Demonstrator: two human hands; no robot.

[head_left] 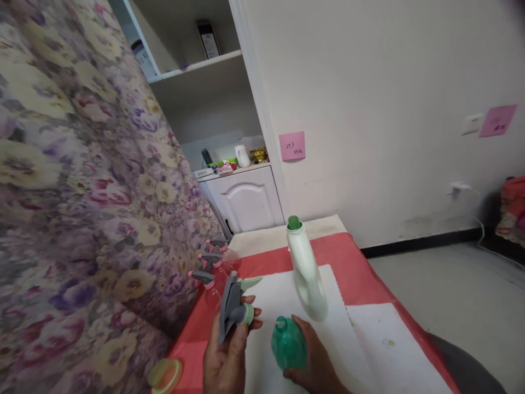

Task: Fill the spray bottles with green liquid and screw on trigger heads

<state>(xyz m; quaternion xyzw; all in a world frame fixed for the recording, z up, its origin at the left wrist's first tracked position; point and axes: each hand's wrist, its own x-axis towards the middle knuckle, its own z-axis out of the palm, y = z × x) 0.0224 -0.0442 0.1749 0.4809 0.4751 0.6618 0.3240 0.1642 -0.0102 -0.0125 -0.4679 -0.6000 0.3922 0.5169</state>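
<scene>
My left hand [227, 350] is closed around a grey spray trigger head [233, 303] with a pale green lever and collar. In my right hand [314, 355] is a green translucent spray bottle [289, 345], its open neck pointing up and away from me. The trigger head and the bottle are apart. Just beyond the green bottle stands a tall pale green jug [305, 268] with a handle and a darker green piece in its mouth. Its lower end is on the white sheet.
Several clear spray bottles [211, 290] with grey and pink trigger heads stand at the table's left. A yellowish round lid [166, 375] lies near the front left. White paper [270, 284] covers part of the red tablecloth [332, 251]. A floral curtain [82, 191] hangs close on the left.
</scene>
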